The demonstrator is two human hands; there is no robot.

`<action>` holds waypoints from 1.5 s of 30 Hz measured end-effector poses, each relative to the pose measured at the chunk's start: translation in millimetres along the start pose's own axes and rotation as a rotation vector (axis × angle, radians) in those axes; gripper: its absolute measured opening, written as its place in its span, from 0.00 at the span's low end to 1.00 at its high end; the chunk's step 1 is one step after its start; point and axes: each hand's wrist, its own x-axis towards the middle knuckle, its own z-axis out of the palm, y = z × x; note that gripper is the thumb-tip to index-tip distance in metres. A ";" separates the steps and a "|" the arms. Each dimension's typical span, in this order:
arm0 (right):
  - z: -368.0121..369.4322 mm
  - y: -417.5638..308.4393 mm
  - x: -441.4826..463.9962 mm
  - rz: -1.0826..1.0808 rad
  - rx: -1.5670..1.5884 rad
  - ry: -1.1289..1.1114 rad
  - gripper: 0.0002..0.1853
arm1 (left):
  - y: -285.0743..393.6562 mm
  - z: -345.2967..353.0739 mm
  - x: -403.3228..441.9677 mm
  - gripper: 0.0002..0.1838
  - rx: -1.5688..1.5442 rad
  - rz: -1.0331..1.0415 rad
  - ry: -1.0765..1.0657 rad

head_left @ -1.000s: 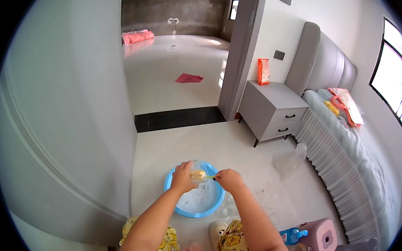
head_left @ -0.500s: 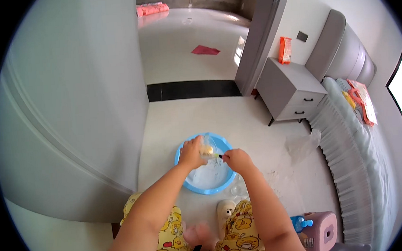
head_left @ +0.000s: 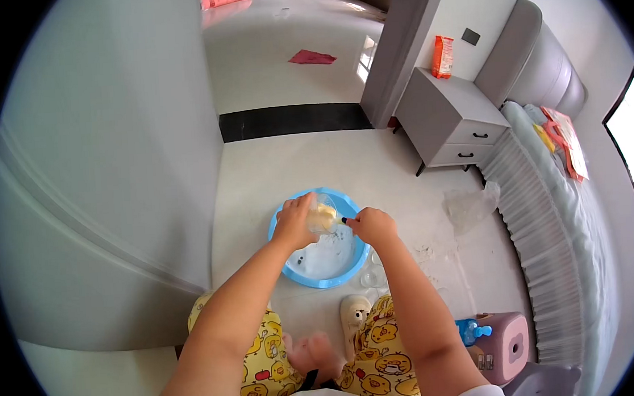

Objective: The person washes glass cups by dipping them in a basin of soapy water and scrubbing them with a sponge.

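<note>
My left hand (head_left: 294, 222) is wrapped around a clear glass cup (head_left: 324, 200), tilted above a round blue basin (head_left: 326, 282). Pale suds and small dark specks show in the basin's water (head_left: 328, 254). Inside the cup is the pale yellow, sponge-like head of a cup brush (head_left: 324, 216). My right hand (head_left: 374, 226) is closed on the brush's dark handle, at the cup's mouth. Clear glassware (head_left: 371, 277) sits on the floor beside the basin's lower right rim.
A crumpled clear plastic bag (head_left: 472, 209) lies on the floor near the skirted bed (head_left: 552, 242). A grey nightstand (head_left: 453, 117) carries an orange packet (head_left: 442, 57). A pink box-shaped stool (head_left: 511, 346) stands at lower right. Left is a tall grey panel (head_left: 111, 152).
The view has tilted down, so the room sits higher in the frame. Both hands stay over the basin, and the cup is turned somewhat, with the brush still inside.
</note>
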 end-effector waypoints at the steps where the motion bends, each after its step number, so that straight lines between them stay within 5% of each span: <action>1: -3.2 -3.4 0.8 -0.008 -0.008 -0.006 0.17 | 0.2 0.6 -0.4 0.46 0.011 0.005 -0.006; 3: -8.3 -9.3 -0.8 -0.011 0.012 -0.198 0.18 | -3.1 4.7 -1.9 0.46 0.012 -0.005 -0.006; 7: -9.5 -8.1 1.4 -0.096 0.121 -0.235 0.17 | -10.6 11.4 -2.0 0.44 0.071 0.047 -0.013; 10: -11.9 -5.5 2.8 -0.094 0.085 -0.194 0.13 | -11.4 11.5 -4.0 0.43 0.113 0.092 -0.031; 12: -13.2 -1.0 0.3 -0.193 0.109 0.046 0.11 | -8.7 7.9 -4.4 0.43 0.129 0.109 -0.035; 24: -9.6 -14.2 9.3 -0.100 -0.192 0.060 0.13 | -1.1 6.1 -0.7 0.44 -0.120 -0.164 0.023; 30: -4.0 -8.4 9.1 -0.313 -0.034 -0.019 0.10 | -6.2 5.8 -0.3 0.44 -0.063 -0.235 0.080; 35: -17.1 -9.2 10.2 -0.250 -0.018 0.033 0.10 | -3.9 -1.9 0.8 0.43 -0.138 -0.362 0.086; 42: -21.2 -15.5 6.2 -0.238 -0.001 -0.103 0.16 | -10.1 6.4 -1.0 0.42 -0.061 -0.260 0.075; 45: -21.6 -12.3 8.3 -0.208 -0.064 -0.001 0.17 | -16.1 11.4 -3.9 0.43 0.027 -0.087 -0.009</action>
